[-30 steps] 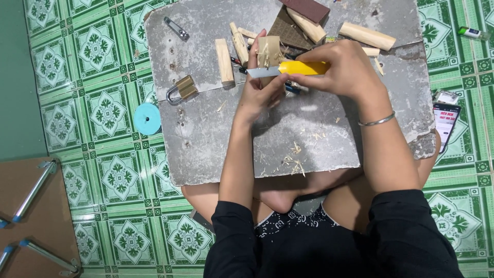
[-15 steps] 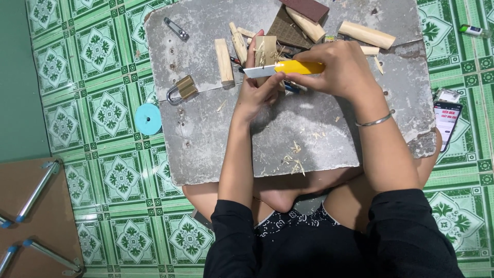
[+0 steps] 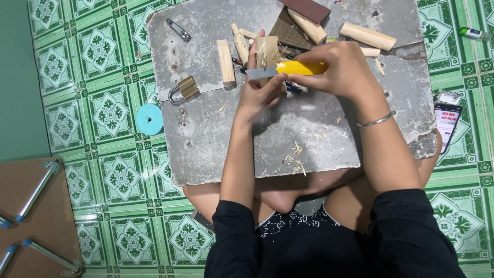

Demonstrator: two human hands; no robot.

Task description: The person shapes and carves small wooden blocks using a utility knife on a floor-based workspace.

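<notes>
Green patterned floor tiles (image 3: 118,177) surround a rough grey slab (image 3: 216,134) that lies across the seated person's lap and serves as the tabletop. Above its upper middle, the left hand (image 3: 262,92) has its grip closed round a short pale wooden block (image 3: 267,51), held upright with thin curls lifting off its face. The right hand (image 3: 339,72) is wrapped tight around a yellow utility knife (image 3: 301,68), whose extended blade lies flat across the block just below its middle, touching the wood. Pale shavings (image 3: 294,162) lie scattered on the slab near its front edge, so the step in hand looks like whittling the block down, partway through rather than at a start. Judging from the blade's angle, the next stroke calls for a shallow, controlled push along the grain with the left thumb kept clear of the edge. More wooden sticks (image 3: 225,62) and a longer dowel (image 3: 368,36) lie on the slab beyond the hands, beside dark brown sanding sheets (image 3: 290,33). A brass padlock (image 3: 184,90) sits well left of the hands, a small metal clip (image 3: 178,29) farther back, and a blue disc (image 3: 149,119) rests on the floor just off the slab's left edge. A phone (image 3: 446,123) lies on the tiles to the right.
</notes>
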